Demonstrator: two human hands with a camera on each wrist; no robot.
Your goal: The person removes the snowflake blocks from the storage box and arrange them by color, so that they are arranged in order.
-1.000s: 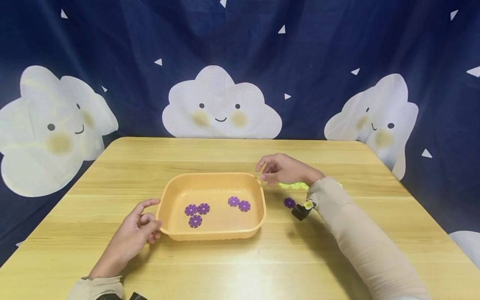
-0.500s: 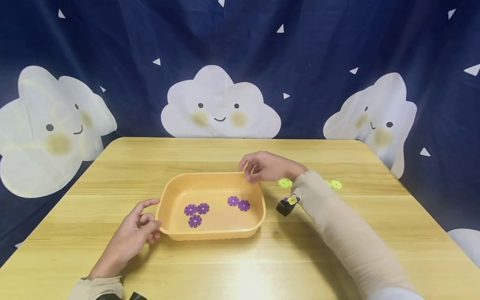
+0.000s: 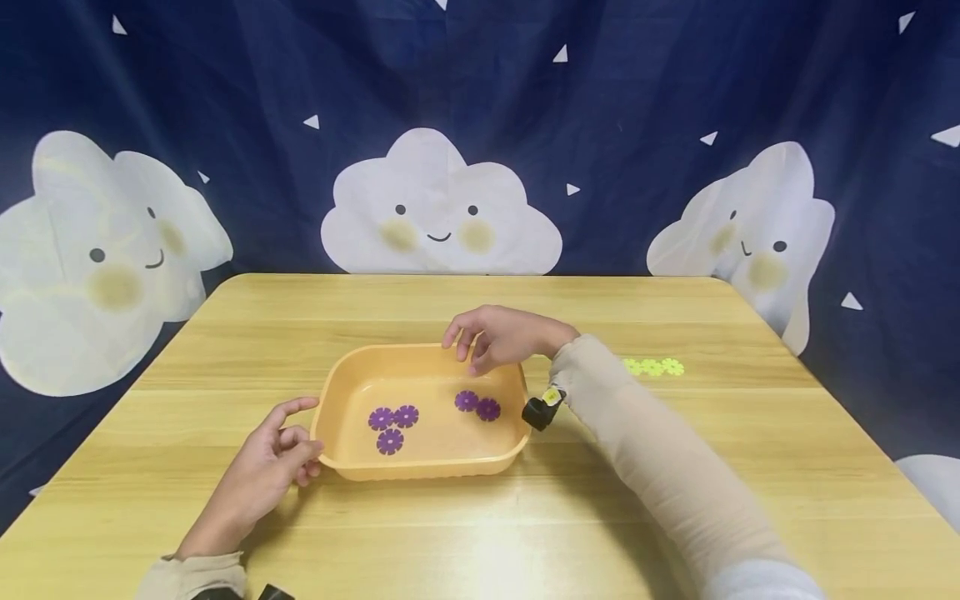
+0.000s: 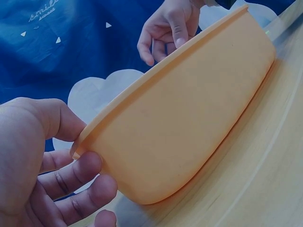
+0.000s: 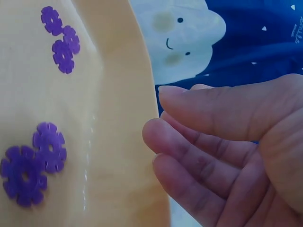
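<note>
A yellow-orange plastic basin (image 3: 442, 469) stands on the wooden table. My left hand (image 3: 262, 471) grips its left end, the thumb (image 4: 66, 124) on the rim and the other fingers along the outer wall. My right hand (image 3: 508, 337) hovers at the far right rim, fingers loosely bent; nothing shows between them in the right wrist view. Inside the basin lie purple notched plastic discs, shaped like snowflake building pieces: a group of three (image 3: 390, 442) to the left and a pair (image 3: 488, 409) to the right.
Yellow-green notched discs (image 3: 652, 367) lie in a row on the table (image 3: 375, 550) to the right, partly behind my right sleeve (image 3: 645, 450). A dark blue curtain (image 3: 615, 83) with smiling clouds hangs beyond the table's far edge.
My right hand has moved left, from beside the basin to its far right rim. The right arm now covers the loose purple disc on the table. My left hand stays on the basin.
</note>
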